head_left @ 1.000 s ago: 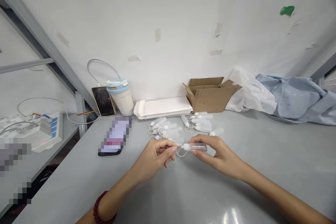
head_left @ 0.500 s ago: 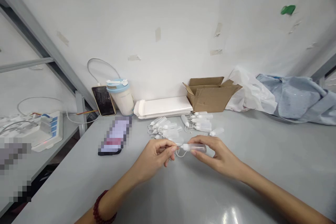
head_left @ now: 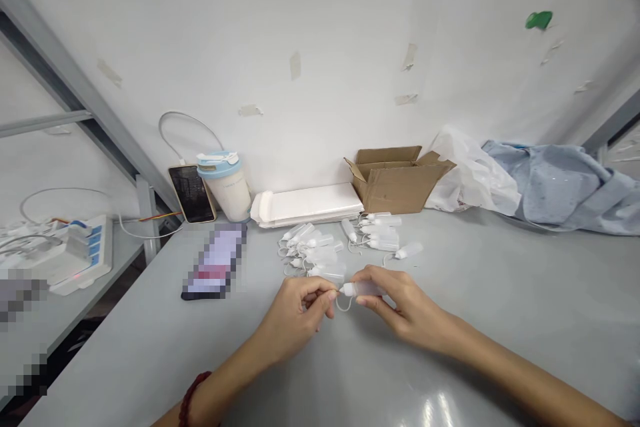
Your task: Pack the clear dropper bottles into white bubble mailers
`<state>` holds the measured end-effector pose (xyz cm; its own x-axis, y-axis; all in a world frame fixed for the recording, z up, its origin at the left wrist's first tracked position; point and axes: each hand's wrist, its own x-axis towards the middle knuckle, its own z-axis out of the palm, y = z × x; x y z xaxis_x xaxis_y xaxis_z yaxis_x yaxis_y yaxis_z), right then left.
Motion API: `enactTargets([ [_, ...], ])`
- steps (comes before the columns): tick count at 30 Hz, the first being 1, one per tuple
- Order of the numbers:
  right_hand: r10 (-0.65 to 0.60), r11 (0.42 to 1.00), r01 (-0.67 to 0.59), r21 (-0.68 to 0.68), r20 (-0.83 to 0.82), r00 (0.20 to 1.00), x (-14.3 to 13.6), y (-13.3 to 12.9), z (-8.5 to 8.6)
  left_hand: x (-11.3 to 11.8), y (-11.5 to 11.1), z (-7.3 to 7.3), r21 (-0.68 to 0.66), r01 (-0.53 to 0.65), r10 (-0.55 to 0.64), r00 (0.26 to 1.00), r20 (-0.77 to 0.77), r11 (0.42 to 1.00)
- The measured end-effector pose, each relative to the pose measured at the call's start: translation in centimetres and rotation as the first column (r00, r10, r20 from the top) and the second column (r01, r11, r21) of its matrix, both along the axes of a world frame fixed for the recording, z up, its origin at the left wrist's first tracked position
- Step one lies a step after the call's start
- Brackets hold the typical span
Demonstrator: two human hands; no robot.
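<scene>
Lying on its side just above the table, a small translucent dropper bottle (head_left: 367,289) has its nozzle pointing left. My right hand (head_left: 397,300) grips its body between thumb and fingers. My left hand (head_left: 303,307) is closed in a pinch at the nozzle tip; what sits between the fingertips is hidden. A thin white strap (head_left: 344,307) loops below the nozzle. Behind my hands lies a loose heap of similar dropper bottles (head_left: 320,254), with another group (head_left: 383,238) to its right and one single bottle (head_left: 409,250) apart from them.
Along the wall stand a phone (head_left: 191,192), a lidded cup (head_left: 230,193), a stack of flat white boxes (head_left: 310,203), an open cardboard box (head_left: 400,188), a white plastic bag (head_left: 473,177) and blue cloth (head_left: 560,187). Another phone (head_left: 215,263) lies left; a power strip (head_left: 90,257) is beyond.
The view has shifted slightly. The gap between my hands has narrowed, with the bottle's nozzle now close against my left fingertips. My right fingers cover more of the bottle.
</scene>
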<state>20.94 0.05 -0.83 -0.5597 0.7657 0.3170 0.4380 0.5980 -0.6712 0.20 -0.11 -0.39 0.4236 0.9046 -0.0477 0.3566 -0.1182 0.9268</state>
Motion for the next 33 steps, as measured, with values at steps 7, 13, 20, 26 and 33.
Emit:
enactTargets([
  [7, 0.04, 0.997, -0.038, 0.064, -0.027, 0.999, -0.2, 0.0, -0.8, 0.3, -0.1, -0.2, -0.05, 0.006, -0.004, 0.999, 0.041, 0.999],
  [13, 0.062, 0.991, -0.058, 0.118, -0.032, 0.998, -0.3, 0.2, -1.6, 0.4, -0.1, -0.8, -0.08, 0.019, -0.013, 0.997, 0.078, 0.997],
  [20, 0.053, 0.984, -0.056, 0.171, 0.018, 0.998, 0.0, 0.5, -1.2, 0.7, 0.0, -0.9, -0.098, 0.043, -0.032, 0.993, 0.112, 0.994],
  [26, 0.016, 0.975, -0.019, 0.221, 0.017, 1.0, 0.3, 0.6, -0.3, 0.5, 0.2, -0.3, -0.12, 0.028, -0.014, 0.993, 0.118, 0.992],
  [33, 0.026, 0.987, -0.031, 0.157, 0.035, 0.999, 0.1, 0.5, -0.7, 0.2, 0.4, -0.1, -0.08, 0.019, -0.01, 0.994, 0.113, 0.997],
])
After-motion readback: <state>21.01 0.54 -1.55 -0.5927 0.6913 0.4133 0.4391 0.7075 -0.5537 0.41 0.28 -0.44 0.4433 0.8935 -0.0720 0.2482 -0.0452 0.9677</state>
